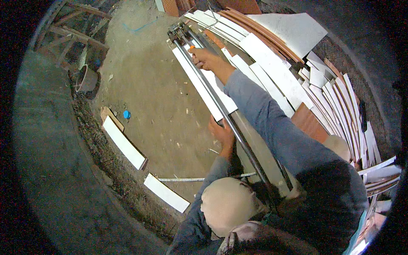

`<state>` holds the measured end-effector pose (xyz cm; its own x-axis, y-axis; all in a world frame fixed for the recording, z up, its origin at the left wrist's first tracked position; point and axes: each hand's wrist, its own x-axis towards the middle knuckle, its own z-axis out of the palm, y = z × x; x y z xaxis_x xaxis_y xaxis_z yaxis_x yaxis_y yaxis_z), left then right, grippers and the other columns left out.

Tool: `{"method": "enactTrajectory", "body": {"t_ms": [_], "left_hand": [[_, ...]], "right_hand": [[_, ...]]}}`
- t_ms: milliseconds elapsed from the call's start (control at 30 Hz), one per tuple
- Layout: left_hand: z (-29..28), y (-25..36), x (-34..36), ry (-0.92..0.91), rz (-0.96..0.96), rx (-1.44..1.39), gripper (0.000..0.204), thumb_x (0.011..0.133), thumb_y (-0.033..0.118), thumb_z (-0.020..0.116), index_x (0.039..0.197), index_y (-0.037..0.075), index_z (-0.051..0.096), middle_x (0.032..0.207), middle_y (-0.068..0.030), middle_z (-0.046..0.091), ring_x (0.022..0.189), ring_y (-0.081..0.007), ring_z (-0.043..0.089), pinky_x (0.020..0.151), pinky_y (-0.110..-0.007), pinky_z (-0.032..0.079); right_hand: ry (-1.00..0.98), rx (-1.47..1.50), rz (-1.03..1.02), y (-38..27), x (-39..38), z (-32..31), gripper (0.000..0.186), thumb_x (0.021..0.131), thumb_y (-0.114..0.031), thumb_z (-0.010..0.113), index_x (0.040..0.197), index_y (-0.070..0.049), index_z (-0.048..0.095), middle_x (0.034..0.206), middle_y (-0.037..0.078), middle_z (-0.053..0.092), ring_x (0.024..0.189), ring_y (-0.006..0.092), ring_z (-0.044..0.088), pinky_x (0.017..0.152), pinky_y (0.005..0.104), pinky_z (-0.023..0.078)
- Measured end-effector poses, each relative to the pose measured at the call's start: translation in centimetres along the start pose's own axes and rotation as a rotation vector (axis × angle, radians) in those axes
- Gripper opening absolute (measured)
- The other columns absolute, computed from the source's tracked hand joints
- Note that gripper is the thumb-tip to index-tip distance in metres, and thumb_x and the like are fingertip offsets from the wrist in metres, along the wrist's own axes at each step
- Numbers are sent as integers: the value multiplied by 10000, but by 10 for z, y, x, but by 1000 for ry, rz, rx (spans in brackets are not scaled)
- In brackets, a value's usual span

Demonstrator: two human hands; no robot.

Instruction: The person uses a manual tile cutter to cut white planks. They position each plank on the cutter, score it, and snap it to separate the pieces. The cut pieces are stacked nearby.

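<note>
A manual tile cutter (247, 146) with long metal rails lies slanting across the middle, its head (182, 34) at the far end. My right hand (204, 58) is closed around the cutter's orange-tipped handle (192, 48) near that head. Under and beside the rails lies a white tile strip (193, 78). At its near end my left hand (222, 132) is curled with thumb and fingers against the strip; part of its grip is hidden by the rail.
Stacks of white and brown tile strips (272, 63) fill the right side. Two cut white pieces (124, 142) lie at left, near a blue cap (126, 114). A bucket (87, 79) and a wooden frame (78, 32) stand far left. My knee (229, 206) is close below.
</note>
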<state>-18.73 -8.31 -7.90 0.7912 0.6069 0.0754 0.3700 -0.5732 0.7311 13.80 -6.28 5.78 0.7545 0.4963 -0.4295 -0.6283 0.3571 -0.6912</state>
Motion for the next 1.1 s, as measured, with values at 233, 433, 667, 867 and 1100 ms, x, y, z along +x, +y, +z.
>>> {"method": "enactTrajectory", "body": {"t_ms": [233, 433, 667, 867, 1100], "left_hand": [[2, 1, -2, -6, -75, -67, 637, 983, 254, 669, 1534, 56, 418, 1449, -232, 472, 1396, -427, 408, 1158, -599, 261], [-2, 3, 0, -4, -35, -121, 635, 981, 262, 672, 1520, 36, 423, 1444, -233, 473, 1389, -438, 408, 1162, -576, 266], [-1, 0, -1, 9, -26, -81, 647, 976, 271, 672, 1517, 18, 423, 1424, -244, 479, 1342, -450, 454, 1148, -565, 297], [-3, 4, -1, -48, -65, -66, 655, 976, 254, 671, 1520, -3, 411, 1415, -279, 484, 1370, -476, 412, 1151, -611, 279], [-7, 5, -3, -20, -15, -70, 665, 979, 255, 666, 1544, 29, 396, 1404, -262, 486, 1336, -462, 444, 1107, -597, 332]], "right_hand": [[-77, 185, 72, -5, -18, -6, 278, 1026, -289, 625, 841, -135, 487, 618, -41, 481, 402, 28, 326, 310, 202, 212], [385, -592, 11, 13, -7, -4, 340, 906, -392, 685, 875, -53, 686, 882, 133, 723, 624, 249, 655, 546, 429, 523], [548, -870, -151, 9, -9, 7, 548, 869, -429, 666, 1026, 95, 633, 825, 201, 646, 651, 306, 611, 577, 478, 455], [423, -752, 4, 13, -33, 3, 687, 865, -421, 643, 1238, 154, 619, 1163, 337, 708, 1025, 435, 727, 879, 484, 566], [508, -844, -265, 44, 2, -20, 650, 863, -486, 652, 1065, 131, 685, 803, 219, 699, 699, 297, 687, 618, 480, 514]]}}
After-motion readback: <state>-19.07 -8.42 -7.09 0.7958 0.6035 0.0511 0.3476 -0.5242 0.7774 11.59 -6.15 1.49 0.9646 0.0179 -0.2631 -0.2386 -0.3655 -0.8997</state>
